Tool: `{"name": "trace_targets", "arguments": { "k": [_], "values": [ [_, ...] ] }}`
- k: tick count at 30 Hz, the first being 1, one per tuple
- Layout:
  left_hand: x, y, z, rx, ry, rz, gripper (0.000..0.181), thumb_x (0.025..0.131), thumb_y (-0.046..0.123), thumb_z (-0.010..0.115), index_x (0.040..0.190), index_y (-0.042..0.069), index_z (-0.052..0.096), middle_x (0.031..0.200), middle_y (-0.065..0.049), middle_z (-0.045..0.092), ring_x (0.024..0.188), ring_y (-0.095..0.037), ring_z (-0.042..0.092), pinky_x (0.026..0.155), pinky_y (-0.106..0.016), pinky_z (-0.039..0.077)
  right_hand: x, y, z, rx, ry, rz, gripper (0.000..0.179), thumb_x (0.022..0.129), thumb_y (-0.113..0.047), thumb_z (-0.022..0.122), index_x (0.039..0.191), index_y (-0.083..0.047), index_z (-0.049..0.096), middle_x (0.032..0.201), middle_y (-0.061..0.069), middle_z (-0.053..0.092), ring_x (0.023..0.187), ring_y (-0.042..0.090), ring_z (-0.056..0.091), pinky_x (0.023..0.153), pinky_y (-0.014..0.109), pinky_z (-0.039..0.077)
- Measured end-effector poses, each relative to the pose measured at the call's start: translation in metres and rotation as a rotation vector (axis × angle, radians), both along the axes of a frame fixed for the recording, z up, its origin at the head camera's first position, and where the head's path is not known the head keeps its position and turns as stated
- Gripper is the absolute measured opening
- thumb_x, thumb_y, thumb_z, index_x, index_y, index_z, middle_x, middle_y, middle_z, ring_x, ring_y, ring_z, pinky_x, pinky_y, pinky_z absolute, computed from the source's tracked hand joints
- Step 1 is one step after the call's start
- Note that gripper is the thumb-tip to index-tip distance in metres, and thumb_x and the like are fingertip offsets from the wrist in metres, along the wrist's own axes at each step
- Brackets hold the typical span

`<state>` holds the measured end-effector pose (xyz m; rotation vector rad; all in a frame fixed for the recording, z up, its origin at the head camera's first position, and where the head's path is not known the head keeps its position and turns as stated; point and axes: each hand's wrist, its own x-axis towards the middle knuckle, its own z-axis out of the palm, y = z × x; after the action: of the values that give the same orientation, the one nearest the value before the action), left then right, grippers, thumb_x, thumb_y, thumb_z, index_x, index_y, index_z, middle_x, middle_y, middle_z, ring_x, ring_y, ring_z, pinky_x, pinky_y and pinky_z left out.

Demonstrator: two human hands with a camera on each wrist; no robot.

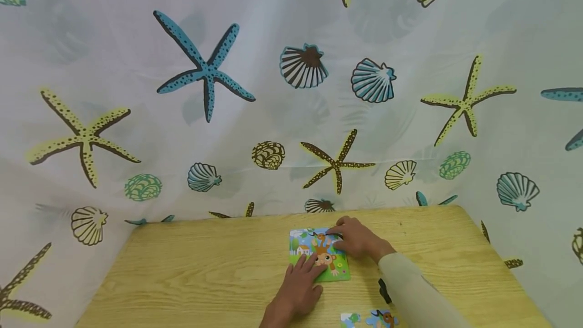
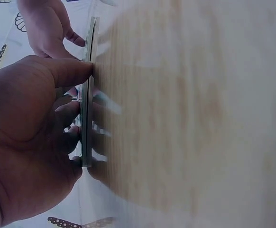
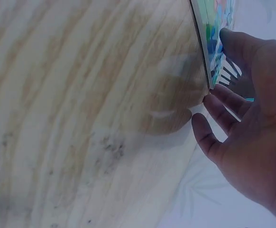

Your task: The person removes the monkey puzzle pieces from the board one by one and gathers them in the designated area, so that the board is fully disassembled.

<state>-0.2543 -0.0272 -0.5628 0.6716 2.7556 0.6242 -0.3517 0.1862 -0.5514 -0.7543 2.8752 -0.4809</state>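
A square jigsaw puzzle with a cartoon monkey, a small house and green grass lies flat on the table. My left hand rests on its lower part with fingers extended. In the left wrist view the thumb of the left hand touches the edge of the puzzle, which looks layered. At the puzzle's upper right corner, my right hand touches the picture. The right wrist view has the thumb of the right hand against the puzzle's face, with the other fingers loosely bent around the corner.
Loose picture pieces, one with a green tree and one with a brown figure, lie at the near edge of view. A small black object shows beside the right sleeve. Behind the wooden table hangs a sea-patterned cloth.
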Motion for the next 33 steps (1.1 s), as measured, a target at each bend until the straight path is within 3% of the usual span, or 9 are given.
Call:
{"name": "trace_targets", "arguments": {
  "k": [9, 17, 22, 28, 33],
  "values": [
    [0.0, 0.002, 0.001, 0.003, -0.01, 0.002, 0.046, 0.097, 0.026, 0.053, 0.143, 0.023, 0.048, 0.158, -0.008, 0.031, 0.147, -0.037, 0.023, 0.112, -0.065, 0.025, 0.0, -0.014, 0.006, 0.076, 0.005, -0.006, 0.033, 0.098, -0.031, 0.057, 0.131, -0.031, 0.062, 0.133, 0.01, 0.05, 0.117, 0.03, 0.046, 0.089, 0.055, 0.041],
    [0.002, 0.001, 0.0, 0.019, -0.008, -0.002, 0.045, 0.098, 0.025, 0.052, 0.143, 0.021, 0.049, 0.158, -0.009, 0.032, 0.147, -0.038, 0.024, 0.112, -0.065, 0.024, -0.003, -0.018, 0.003, -0.003, -0.003, 0.002, 0.018, 0.095, -0.024, 0.062, 0.111, -0.025, 0.07, 0.116, 0.006, 0.052, 0.099, 0.021, 0.045, 0.087, 0.045, 0.045],
    [0.001, 0.001, 0.0, 0.015, -0.007, 0.002, 0.046, 0.097, 0.025, 0.052, 0.143, 0.023, 0.049, 0.158, -0.008, 0.032, 0.147, -0.037, 0.024, 0.112, -0.065, 0.024, -0.004, -0.018, 0.004, -0.005, 0.024, 0.033, 0.013, 0.096, -0.017, 0.059, 0.102, -0.022, 0.069, 0.112, 0.006, 0.051, 0.095, 0.023, 0.046, 0.084, 0.043, 0.045],
    [0.001, 0.0, 0.0, 0.015, -0.001, 0.003, 0.045, 0.098, 0.025, 0.052, 0.142, 0.022, 0.049, 0.158, -0.009, 0.032, 0.147, -0.038, 0.024, 0.112, -0.065, 0.025, -0.004, -0.018, 0.006, 0.015, 0.06, 0.05, 0.014, 0.095, -0.014, 0.057, 0.096, -0.019, 0.069, 0.107, 0.005, 0.051, 0.091, 0.022, 0.046, 0.083, 0.041, 0.044],
    [0.001, 0.0, 0.0, 0.013, 0.008, 0.001, 0.045, 0.097, 0.024, 0.052, 0.142, 0.022, 0.049, 0.158, -0.009, 0.033, 0.146, -0.038, 0.025, 0.111, -0.066, 0.025, -0.003, -0.02, 0.002, -0.054, 0.027, 0.035, 0.009, 0.093, -0.014, 0.062, 0.097, -0.013, 0.069, 0.101, 0.004, 0.049, 0.087, 0.018, 0.043, 0.081, 0.039, 0.044]
  ]
}}
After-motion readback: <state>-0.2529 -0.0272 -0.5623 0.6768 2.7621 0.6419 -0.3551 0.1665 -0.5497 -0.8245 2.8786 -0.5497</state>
